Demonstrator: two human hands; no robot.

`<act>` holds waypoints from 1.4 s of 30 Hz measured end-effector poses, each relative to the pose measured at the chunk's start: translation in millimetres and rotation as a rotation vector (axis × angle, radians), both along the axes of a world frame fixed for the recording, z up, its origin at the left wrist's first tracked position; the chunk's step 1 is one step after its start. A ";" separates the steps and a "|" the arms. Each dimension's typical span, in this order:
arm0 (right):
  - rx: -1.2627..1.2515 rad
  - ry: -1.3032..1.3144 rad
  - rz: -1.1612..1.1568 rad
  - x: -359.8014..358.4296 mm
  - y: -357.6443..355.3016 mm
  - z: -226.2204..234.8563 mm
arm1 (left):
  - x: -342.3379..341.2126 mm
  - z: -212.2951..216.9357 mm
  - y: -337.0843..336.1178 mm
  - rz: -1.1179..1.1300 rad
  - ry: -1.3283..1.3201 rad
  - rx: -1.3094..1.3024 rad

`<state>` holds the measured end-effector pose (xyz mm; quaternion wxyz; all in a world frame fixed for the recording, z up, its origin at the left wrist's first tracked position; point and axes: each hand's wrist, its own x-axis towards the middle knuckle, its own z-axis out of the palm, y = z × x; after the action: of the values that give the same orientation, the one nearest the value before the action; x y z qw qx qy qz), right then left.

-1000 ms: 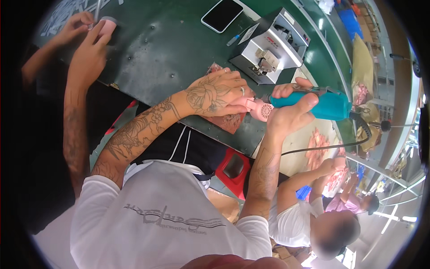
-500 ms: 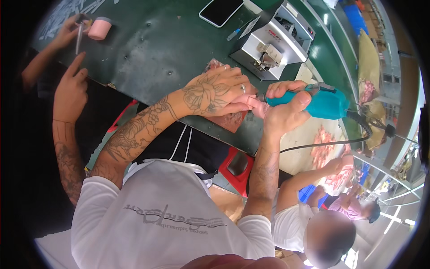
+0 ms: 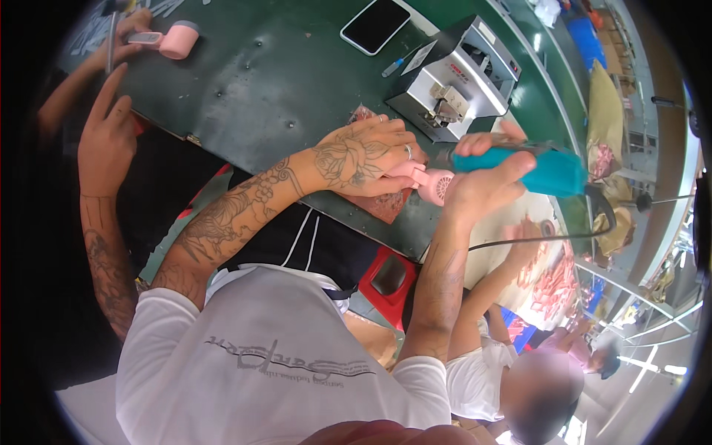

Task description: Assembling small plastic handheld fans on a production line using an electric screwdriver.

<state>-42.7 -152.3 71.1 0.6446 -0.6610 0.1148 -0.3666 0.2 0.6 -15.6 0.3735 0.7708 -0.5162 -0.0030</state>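
My left hand (image 3: 367,157) presses down on a small pink plastic part (image 3: 426,180) that lies on a reddish-brown mat (image 3: 386,204) at the near edge of the dark green workbench (image 3: 267,81). My right hand (image 3: 482,185) grips a teal electric screwdriver (image 3: 545,169), its tip held against the pink part. A black cable (image 3: 593,222) runs from the tool's rear.
A grey benchtop machine (image 3: 456,78), a blue pen (image 3: 393,67) and a phone (image 3: 374,24) lie further back. A neighbour's hand (image 3: 107,133) is at the left, near a pink cylinder (image 3: 178,41). Another person sits at lower right by pink parts (image 3: 552,278).
The neighbour's hand at the left has dropped from the pink cylinder toward the bench edge. My hands have stayed on the pink part and the teal screwdriver, shifting slightly.
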 end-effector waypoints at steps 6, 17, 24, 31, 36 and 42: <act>-0.155 -0.219 0.061 51.2 -16.8 -11.6 | 0.3 13.7 5.5 -0.039 0.089 0.004; -0.032 0.017 -0.071 10.9 1.0 5.0 | -1.3 9.7 6.8 0.008 0.036 -0.013; -0.070 0.021 0.071 -44.6 1.1 3.7 | 0.6 12.0 4.1 -0.005 0.032 -0.015; -0.043 0.030 0.090 -52.7 1.1 -5.3 | -2.1 10.5 5.1 0.017 0.001 -0.044; 0.004 0.001 0.114 -54.5 -3.7 -11.8 | -4.1 10.3 3.4 0.018 0.020 -0.021; 0.101 -0.049 0.234 -50.9 -10.2 -24.8 | -1.0 15.2 0.9 0.010 -0.017 0.006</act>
<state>-93.6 -162.5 46.3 0.7181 -0.6273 0.0395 -0.2986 -0.8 1.5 -0.4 0.3669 0.7744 -0.5155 0.0037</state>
